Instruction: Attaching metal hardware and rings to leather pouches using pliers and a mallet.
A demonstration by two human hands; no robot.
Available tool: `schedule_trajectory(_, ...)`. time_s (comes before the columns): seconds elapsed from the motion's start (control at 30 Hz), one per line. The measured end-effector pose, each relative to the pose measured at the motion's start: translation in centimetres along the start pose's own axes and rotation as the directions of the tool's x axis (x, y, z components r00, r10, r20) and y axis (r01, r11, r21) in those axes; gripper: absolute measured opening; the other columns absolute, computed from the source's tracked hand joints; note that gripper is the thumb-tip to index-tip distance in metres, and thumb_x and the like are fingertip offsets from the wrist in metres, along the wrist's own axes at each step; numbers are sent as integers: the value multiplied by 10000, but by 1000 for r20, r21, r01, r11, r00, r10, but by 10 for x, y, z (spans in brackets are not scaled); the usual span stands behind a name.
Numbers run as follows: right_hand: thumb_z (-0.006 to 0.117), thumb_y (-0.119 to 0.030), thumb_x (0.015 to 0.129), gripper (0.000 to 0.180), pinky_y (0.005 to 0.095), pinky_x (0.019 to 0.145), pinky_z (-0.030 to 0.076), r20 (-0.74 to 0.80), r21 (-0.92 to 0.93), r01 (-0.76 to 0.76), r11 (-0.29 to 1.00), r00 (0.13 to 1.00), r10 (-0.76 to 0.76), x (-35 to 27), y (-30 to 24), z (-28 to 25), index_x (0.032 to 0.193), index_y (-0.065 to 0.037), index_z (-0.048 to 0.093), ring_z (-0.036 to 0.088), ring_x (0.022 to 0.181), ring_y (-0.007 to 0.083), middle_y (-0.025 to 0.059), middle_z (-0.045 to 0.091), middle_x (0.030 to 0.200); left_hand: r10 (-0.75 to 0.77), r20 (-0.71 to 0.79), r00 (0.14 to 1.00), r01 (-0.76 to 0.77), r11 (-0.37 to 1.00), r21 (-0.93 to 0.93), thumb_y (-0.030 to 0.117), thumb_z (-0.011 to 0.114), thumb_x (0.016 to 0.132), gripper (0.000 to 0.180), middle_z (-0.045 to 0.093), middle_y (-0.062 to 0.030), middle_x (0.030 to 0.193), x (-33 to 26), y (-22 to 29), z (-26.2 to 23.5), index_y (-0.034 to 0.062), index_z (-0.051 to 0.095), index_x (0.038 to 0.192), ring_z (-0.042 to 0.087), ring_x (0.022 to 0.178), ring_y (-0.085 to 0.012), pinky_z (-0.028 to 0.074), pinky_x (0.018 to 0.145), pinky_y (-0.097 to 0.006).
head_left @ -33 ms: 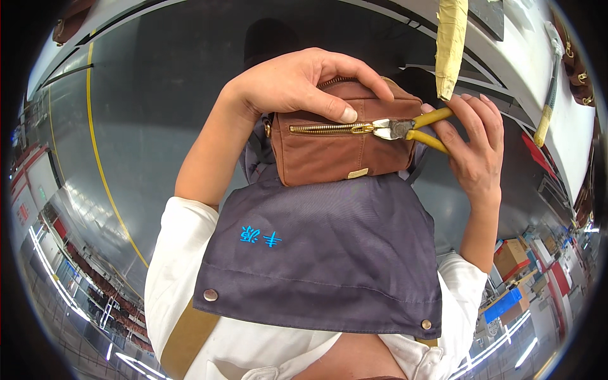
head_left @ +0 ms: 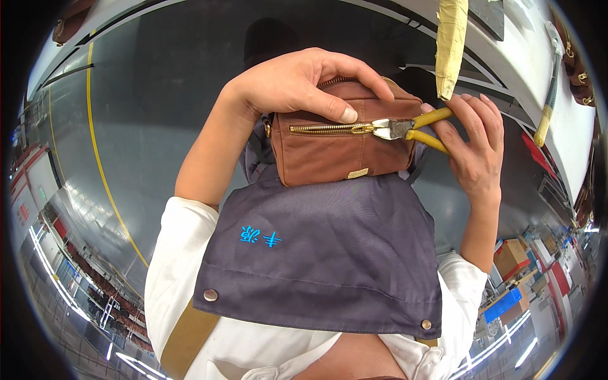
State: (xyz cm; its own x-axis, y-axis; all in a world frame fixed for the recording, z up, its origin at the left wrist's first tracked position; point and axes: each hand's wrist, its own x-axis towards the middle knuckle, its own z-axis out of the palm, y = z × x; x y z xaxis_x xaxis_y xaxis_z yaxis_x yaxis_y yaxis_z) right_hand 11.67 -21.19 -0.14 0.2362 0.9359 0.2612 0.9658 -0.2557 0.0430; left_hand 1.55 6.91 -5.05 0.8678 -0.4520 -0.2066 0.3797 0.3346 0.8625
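A small brown zippered bag (head_left: 316, 155) rests against the dark apron (head_left: 316, 253) over my lap. My left hand (head_left: 297, 82) grips it from above, thumb pressed on the front beside the zipper and fingers curved over the top. Yellow-handled pliers (head_left: 400, 130) are in my right hand (head_left: 472, 139), their handles spread between thumb and fingers. The silver jaws meet the brass zipper pull (head_left: 362, 128) at the right part of the front zipper (head_left: 316, 129). Another zipper along the bag's top is partly hidden by my left hand.
A yellow-wrapped rod (head_left: 451, 50) hangs down close above my right hand. The white table edge (head_left: 563, 126) curves along the right, with a yellow-tipped tool (head_left: 546, 120) on it. Cardboard boxes (head_left: 510, 258) stand at the lower right.
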Motion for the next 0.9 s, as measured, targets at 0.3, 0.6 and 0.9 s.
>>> schedule_trajectory(0.3, 697, -144, 730, 164, 441, 990, 490, 5, 36, 17, 999, 1000, -17, -2, 2, 3, 894, -143, 699, 584, 1067, 217, 16, 622, 1179, -13, -11, 1000, 14, 1000, 5, 0, 716, 786, 428, 653, -129, 1222, 0, 3, 3, -31, 647, 1207, 618, 1148, -203, 463, 1043, -311)
schedule_trajectory(0.6, 729, -70, 702, 179, 423, 929, 524, -21, 36, 15, 999, 1000, -14, 1, 0, 4, 869, -121, 685, 591, 1051, 224, 23, 627, 1163, -13, -1, 1000, 13, 1000, -1, 4, 720, 793, 413, 663, -116, 1201, 1, 0, 3, -24, 653, 1200, 624, 1130, -185, 468, 1030, -302)
schedule_trajectory(0.9, 719, -84, 710, 159, 398, 859, 513, 2, 68, 7, 998, 1000, -7, -2, 2, 7, 860, -113, 675, 583, 1038, 220, 18, 622, 1139, 1, 0, 1000, -1, 1000, 7, 23, 733, 801, 414, 657, -113, 1206, 3, -3, 1, -24, 649, 1204, 622, 1130, -184, 470, 1029, -303)
